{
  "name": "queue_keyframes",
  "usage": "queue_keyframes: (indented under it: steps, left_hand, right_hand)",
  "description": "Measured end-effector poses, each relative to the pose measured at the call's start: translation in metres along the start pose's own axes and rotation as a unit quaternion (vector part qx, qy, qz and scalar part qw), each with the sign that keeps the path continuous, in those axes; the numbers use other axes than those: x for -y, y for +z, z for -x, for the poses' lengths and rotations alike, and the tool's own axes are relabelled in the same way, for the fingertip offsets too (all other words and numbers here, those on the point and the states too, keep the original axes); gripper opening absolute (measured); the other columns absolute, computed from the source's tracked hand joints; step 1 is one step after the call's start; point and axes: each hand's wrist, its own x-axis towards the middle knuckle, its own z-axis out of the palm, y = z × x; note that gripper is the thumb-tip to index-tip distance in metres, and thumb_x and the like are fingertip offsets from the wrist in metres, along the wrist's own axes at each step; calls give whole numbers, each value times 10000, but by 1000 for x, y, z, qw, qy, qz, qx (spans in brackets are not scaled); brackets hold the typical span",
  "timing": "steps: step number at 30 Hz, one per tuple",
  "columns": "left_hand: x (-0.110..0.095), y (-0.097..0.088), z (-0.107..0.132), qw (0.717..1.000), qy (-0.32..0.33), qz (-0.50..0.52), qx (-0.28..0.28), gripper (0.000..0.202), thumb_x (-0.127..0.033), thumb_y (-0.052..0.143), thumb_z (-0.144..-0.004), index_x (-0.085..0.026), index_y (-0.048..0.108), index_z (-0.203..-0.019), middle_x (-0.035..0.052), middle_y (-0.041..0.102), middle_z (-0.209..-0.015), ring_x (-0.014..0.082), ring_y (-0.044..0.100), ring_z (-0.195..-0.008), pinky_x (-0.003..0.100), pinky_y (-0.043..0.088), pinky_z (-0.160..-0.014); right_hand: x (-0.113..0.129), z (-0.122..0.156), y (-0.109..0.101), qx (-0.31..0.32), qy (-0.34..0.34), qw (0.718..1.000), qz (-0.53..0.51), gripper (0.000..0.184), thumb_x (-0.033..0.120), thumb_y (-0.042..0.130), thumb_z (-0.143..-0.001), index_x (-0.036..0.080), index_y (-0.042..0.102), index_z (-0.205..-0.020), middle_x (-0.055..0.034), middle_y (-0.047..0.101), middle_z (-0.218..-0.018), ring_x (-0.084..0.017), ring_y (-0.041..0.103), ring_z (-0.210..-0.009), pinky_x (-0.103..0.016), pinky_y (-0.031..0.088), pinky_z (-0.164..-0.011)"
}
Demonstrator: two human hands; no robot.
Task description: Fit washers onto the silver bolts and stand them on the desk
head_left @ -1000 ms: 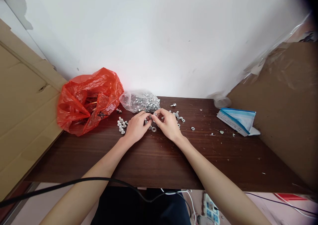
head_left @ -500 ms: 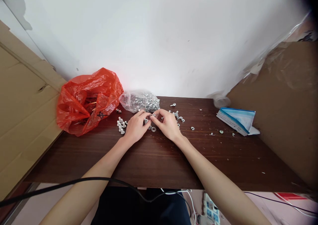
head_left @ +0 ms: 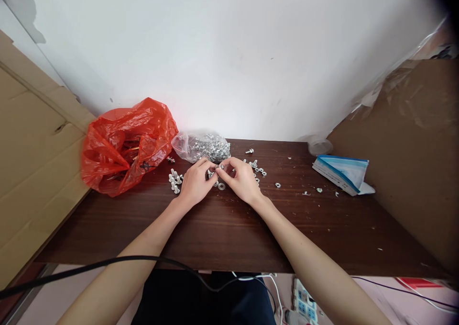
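My left hand (head_left: pixel 196 181) and my right hand (head_left: pixel 241 177) meet fingertip to fingertip just above the table. Between my right thumb and forefinger is a small shiny washer (head_left: pixel 221 166). The left thumb and forefinger pinch a small metal fastener against it, mostly hidden by the fingers. Below the fingertips a flat washer (head_left: pixel 221 186) lies on the wood, with more metal pieces partly under my left hand. Several bolts (head_left: pixel 175 180) stand grouped left of that hand. Loose nuts (head_left: pixel 261 171) and a few bolts (head_left: pixel 254 163) lie beside my right hand.
A clear bag of fasteners (head_left: pixel 211 148) rests by the wall, next to a red plastic bag (head_left: pixel 132 143). On the right are a blue-and-white packet (head_left: pixel 340 174) and a clear cup (head_left: pixel 320 146). Cardboard flanks both sides; a black cable (head_left: pixel 143 258) crosses in front.
Both hands stay in nearly the same place. The fingertips have shifted only slightly around the small metal pieces; the rest of the table looks the same.
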Motion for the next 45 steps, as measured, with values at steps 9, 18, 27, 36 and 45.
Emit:
queue_keyframes:
  steps: [9,18,27,36,45]
  left_hand:
    - [-3,0,-1,999,-3,26,-18,78,-227,577,-817,-178,582,-756,-10,542,-738,111,480,-632,242,338,-593]
    - [-2,1,-3,996,-2,88,-29,79,-194,595,-795,-164,562,-730,-33,464,-658,91,393,-580,233,326,-589]
    - [-1,2,-4,996,-11,91,-21,51,-195,590,-799,-166,573,-759,-28,513,-688,87,407,-579,229,354,-597]
    - [4,4,-4,992,-20,121,-10,180,-204,629,-765,-176,612,-942,-20,572,-790,68,408,-551,219,385,-586]
    - [5,4,-3,993,-21,114,-5,288,-210,664,-747,-189,611,-1030,-7,572,-846,74,418,-575,221,406,-603]
  right_hand:
    - [3,-2,-1,-10,24,999,-38,170,348,595,-853,186,645,-857,-16,666,-768,-130,570,-650,-253,440,-620]
    - [6,-1,-2,-7,39,997,-68,181,350,592,-843,182,657,-854,-13,663,-744,-124,561,-627,-244,434,-588]
    - [7,-1,-2,-14,30,998,-56,176,352,596,-843,187,657,-861,-18,664,-751,-130,567,-632,-253,445,-592]
    - [2,-2,-4,-24,13,999,-16,163,338,599,-849,190,665,-868,-20,641,-742,-139,549,-630,-272,442,-614]
    - [2,-3,-7,-27,7,1000,4,146,314,598,-851,188,668,-875,-8,577,-710,-136,511,-615,-280,430,-625]
